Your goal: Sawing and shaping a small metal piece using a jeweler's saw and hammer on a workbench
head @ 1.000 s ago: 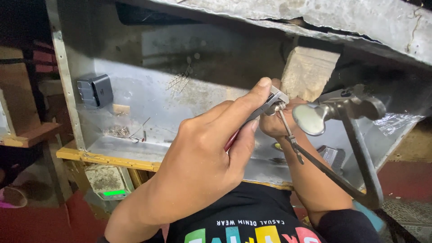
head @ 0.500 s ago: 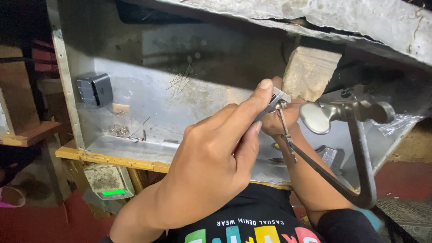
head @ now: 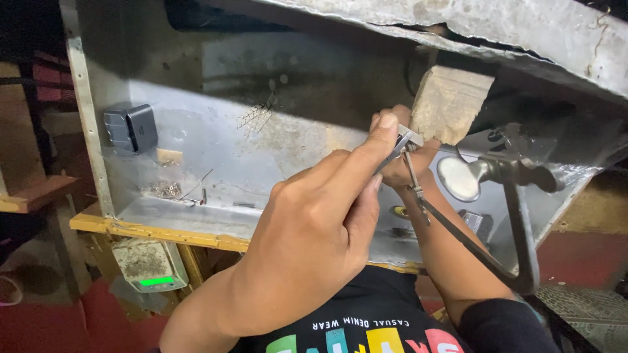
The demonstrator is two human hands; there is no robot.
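My left hand fills the foreground, its forefinger and thumb pinching the small metal clamp at the top end of a jeweller's saw frame. The thin blade runs down from that clamp. My right hand sits just behind, fingers curled around the same top end, right below a wooden bench peg. What else it holds is hidden by my left fingers. The saw's handle and a round metal knob stick out to the right.
The bench is a metal-lined tray with a yellow wooden front edge. A small black box and loose metal scraps lie at its left. A scale with a green display hangs under the edge. A wooden shelf is far left.
Both hands stay at the peg with the same grip. The saw frame's lower corner has swung slightly left and the handle sits a little lower.
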